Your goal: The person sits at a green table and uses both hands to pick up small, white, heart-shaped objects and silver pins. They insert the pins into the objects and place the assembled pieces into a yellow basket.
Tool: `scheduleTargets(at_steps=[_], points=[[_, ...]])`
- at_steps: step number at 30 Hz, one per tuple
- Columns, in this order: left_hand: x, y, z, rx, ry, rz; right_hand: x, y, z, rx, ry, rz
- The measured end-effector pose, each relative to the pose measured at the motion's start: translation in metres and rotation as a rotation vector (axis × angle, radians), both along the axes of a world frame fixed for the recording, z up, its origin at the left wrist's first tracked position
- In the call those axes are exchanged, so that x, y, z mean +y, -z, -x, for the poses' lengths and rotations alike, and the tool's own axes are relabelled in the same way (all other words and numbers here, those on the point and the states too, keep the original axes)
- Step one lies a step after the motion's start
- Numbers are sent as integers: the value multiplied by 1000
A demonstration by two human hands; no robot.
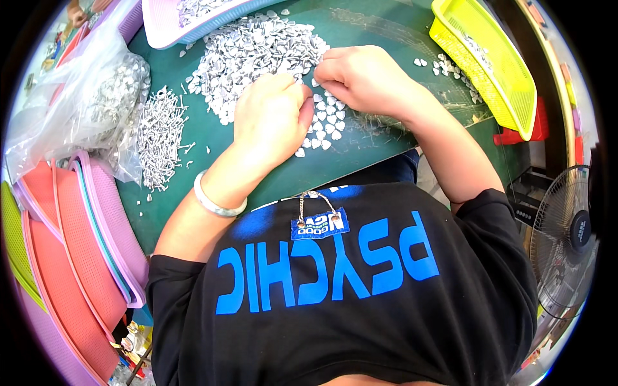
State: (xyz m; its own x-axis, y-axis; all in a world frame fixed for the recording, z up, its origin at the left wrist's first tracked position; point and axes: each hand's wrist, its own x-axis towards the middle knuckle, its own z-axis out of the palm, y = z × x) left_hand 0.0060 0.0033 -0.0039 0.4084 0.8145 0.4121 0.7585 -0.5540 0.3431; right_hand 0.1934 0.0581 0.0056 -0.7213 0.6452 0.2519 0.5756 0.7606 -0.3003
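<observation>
A big heap of small silver heart-shaped metal pieces (251,55) lies on the green table (360,151). My left hand (270,116) rests curled at the heap's near edge, fingers closed over pieces I cannot see. My right hand (360,77) sits just right of it, fingertips pinched at the heap's right edge on a small piece. Between and below the hands lie several hearts spread flat (325,122). A silver bangle (215,202) circles my left wrist.
A pile of thin silver pins (161,135) lies left of the heap. A clear plastic bag of metal parts (90,96) sits far left. Stacked pink and coral baskets (71,257) stand at lower left, a pink tray (187,22) at the back, a yellow basket (489,64) right, a fan (566,238) beyond.
</observation>
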Motion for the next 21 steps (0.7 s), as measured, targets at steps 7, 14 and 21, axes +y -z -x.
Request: scheduleTargets(at_steps=[7, 14, 21], points=[[0, -2, -2, -15, 27, 8, -2, -10, -16, 57, 73, 90], [3, 0, -5, 57, 72, -31, -11, -7, -20, 68, 77, 181], [0, -6, -6, 49, 39, 83, -15, -6, -21, 80, 71, 189]])
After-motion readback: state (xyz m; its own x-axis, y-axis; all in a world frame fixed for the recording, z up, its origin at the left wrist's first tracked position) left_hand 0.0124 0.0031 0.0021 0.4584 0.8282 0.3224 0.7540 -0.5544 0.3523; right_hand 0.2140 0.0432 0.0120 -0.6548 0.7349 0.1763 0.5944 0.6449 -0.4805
